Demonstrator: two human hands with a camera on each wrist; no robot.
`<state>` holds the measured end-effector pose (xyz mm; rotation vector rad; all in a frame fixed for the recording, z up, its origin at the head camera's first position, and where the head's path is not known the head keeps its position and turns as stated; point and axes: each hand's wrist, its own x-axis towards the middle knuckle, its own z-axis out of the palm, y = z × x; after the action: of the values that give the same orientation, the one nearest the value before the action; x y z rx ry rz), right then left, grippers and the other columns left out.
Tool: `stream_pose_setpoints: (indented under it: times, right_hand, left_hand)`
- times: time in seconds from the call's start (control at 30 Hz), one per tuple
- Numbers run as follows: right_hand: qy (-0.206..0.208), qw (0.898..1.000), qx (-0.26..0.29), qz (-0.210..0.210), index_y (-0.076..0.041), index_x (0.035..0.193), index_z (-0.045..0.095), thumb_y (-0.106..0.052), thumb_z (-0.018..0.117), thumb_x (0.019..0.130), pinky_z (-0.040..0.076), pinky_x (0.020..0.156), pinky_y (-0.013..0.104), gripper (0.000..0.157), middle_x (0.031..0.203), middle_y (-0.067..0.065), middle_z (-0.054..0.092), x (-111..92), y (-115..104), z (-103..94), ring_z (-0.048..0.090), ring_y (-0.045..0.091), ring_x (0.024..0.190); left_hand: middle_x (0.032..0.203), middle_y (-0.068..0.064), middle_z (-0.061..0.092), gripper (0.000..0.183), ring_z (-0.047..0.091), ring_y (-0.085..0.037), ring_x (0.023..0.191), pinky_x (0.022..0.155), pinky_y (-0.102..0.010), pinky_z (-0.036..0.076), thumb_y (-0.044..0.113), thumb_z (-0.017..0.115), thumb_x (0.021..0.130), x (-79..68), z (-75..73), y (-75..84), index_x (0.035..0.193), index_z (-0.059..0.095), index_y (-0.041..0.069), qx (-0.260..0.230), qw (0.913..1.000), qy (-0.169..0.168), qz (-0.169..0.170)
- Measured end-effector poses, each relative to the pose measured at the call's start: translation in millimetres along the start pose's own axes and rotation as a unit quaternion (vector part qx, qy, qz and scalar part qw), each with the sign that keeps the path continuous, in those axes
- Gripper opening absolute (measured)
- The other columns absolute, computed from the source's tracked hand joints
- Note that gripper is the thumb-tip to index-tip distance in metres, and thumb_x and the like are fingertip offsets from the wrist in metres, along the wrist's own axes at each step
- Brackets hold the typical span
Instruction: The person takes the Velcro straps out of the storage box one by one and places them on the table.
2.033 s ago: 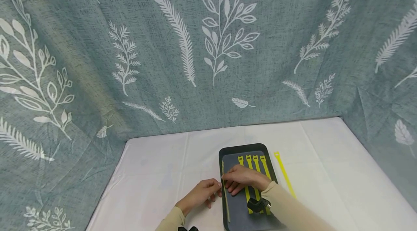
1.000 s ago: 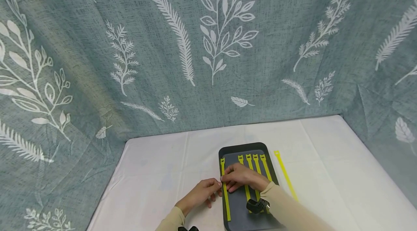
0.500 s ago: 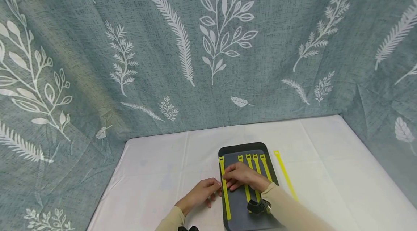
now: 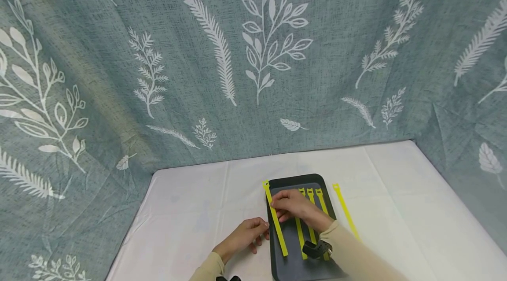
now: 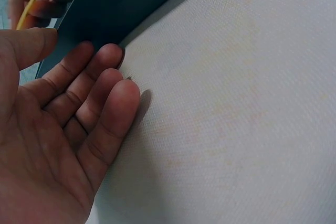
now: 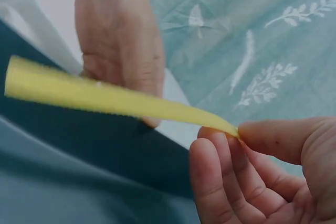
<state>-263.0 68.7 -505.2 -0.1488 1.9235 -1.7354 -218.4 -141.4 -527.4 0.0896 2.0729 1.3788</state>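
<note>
My right hand (image 4: pixel 292 205) pinches a yellow hook-and-loop cable tie (image 4: pixel 280 235) between thumb and fingertips, over the left side of a dark tray (image 4: pixel 291 268). The tie's slotted head reaches past the tray's left rim; its tail slants toward me. In the right wrist view the tie (image 6: pixel 105 97) stands raised above the tray, slightly bent. My left hand (image 4: pixel 244 233) rests by the tray's left wall, fingers loosely bent and thumb near the rim, as the left wrist view shows. More yellow ties (image 4: pixel 321 201) lie side by side in the tray's right half, partly hidden by my right hand and wrist.
Another yellow tie (image 4: pixel 346 210) lies on the white-covered table (image 4: pixel 404 210) just right of the tray. A blue-green leaf-patterned cloth (image 4: pixel 237 74) hangs behind the table and along both sides.
The tie in my right hand has turned from edge-on to flat side showing, then moved away from me and tilted, its head now beyond the tray's left rim. My left hand has stayed put.
</note>
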Motion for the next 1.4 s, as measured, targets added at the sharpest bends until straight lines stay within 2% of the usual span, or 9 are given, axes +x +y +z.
stream_pose_setpoints:
  times: [0.2,0.37,0.53,0.8,1.0,1.27,1.4]
  right_hand:
    - [0.024,1.000,-0.003,-0.019,0.001,0.113,0.069,-0.023,0.065,0.097,0.059,0.069,0.030,0.029,0.079,0.002,0.064,-7,-12,-7.4,0.064,0.012,0.069]
    - [0.028,0.999,-0.008,-0.046,0.002,0.115,0.068,-0.024,0.065,0.098,0.060,0.073,0.035,0.031,0.079,0.002,0.066,-15,-24,-18.6,0.066,0.011,0.070]
    - [0.028,0.998,-0.006,-0.056,0.002,0.118,0.066,-0.026,0.064,0.099,0.059,0.072,0.034,0.034,0.082,0.003,0.064,-22,-33,-33.4,0.066,0.014,0.074]
    - [0.041,0.997,-0.015,-0.060,0.005,0.123,0.063,-0.023,0.061,0.100,0.059,0.070,0.032,0.036,0.084,0.004,0.062,-33,-44,-54.2,0.065,0.016,0.077]
    - [0.058,0.996,-0.027,-0.058,0.003,0.124,0.063,-0.025,0.062,0.100,0.059,0.074,0.034,0.037,0.085,0.003,0.065,-40,-48,-72.9,0.066,0.016,0.079]
    - [0.075,0.995,-0.027,-0.058,0.005,0.126,0.061,-0.026,0.063,0.100,0.059,0.074,0.035,0.040,0.082,0.002,0.064,-51,-56,-93.3,0.065,0.013,0.071]
    - [0.087,0.994,-0.031,-0.050,0.005,0.126,0.061,-0.026,0.063,0.100,0.059,0.075,0.034,0.040,0.084,0.002,0.065,-56,-56,-103.0,0.065,0.014,0.075]
  left_hand:
    - [0.089,0.001,0.067,0.036,0.053,-0.012,0.070,0.053,-0.022,0.046,0.039,0.053,0.104,2.3,0.0,-1.7,0.099,0.064,0.005,0.001,1.0000,-0.001,-0.002]
    - [0.088,0.001,0.067,0.035,0.053,-0.011,0.069,0.053,-0.022,0.046,0.038,0.053,0.104,3.0,-0.2,-2.6,0.098,0.063,0.005,0.001,1.0000,0.003,-0.004]
    - [0.087,0.001,0.066,0.035,0.053,-0.012,0.069,0.053,-0.022,0.046,0.038,0.054,0.104,1.1,-0.8,-2.1,0.097,0.063,0.004,-0.002,1.0000,0.002,0.003]
    - [0.088,0.001,0.065,0.036,0.052,-0.012,0.070,0.053,-0.023,0.046,0.037,0.053,0.104,-0.7,-1.7,-1.1,0.097,0.064,0.004,-0.007,0.9999,-0.002,0.011]
    - [0.087,0.001,0.065,0.036,0.052,-0.012,0.070,0.053,-0.023,0.046,0.037,0.053,0.104,-0.6,-1.2,-0.4,0.097,0.063,0.004,-0.005,0.9999,-0.001,0.009]
    - [0.088,0.000,0.066,0.036,0.053,-0.012,0.070,0.053,-0.023,0.046,0.038,0.054,0.103,-0.9,-1.3,-0.6,0.097,0.064,0.004,0.000,1.0000,0.005,0.004]
    - [0.087,0.000,0.066,0.037,0.053,-0.012,0.069,0.053,-0.023,0.046,0.038,0.054,0.103,-0.5,-0.6,-0.1,0.096,0.064,0.003,-0.001,1.0000,0.003,0.005]
